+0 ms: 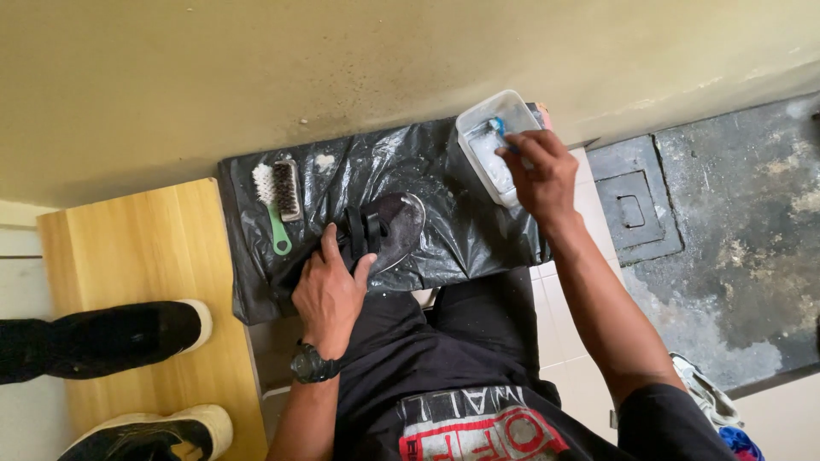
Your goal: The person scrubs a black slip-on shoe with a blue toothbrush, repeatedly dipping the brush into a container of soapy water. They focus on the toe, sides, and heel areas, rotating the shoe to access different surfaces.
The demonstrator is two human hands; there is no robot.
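At the centre of the frame, a dark sandal with black straps and a pale worn sole edge (386, 230) lies on a crumpled sheet of black plastic (461, 230) spread along the foot of a yellowish wall (256, 77). The left hand (329, 290) grips the sandal from below in the picture: the fingers wrap over the strap end and the thumb presses beside the straps, so the bulk of the sandal juts up and to the right of the grip, toward the middle of the sheet. A black wristwatch (312, 365) sits on that wrist.

In the upper right of the frame, the right hand (540, 175) closes around the handle of a small blue-headed toothbrush (499, 130), whose head dips into a clear rectangular plastic tub of whitish soapy liquid (487, 115) standing at the sheet's upper right corner. The hand covers most of the handle and rests against the tub's lower rim.

Left of the sandal, well apart from both hands, a scrubbing brush with a green handle and pale and dark bristles (278, 201) lies on the plastic. At the lower left, two black shoes with cream soles (128, 337) rest on a light wooden board (171, 256).
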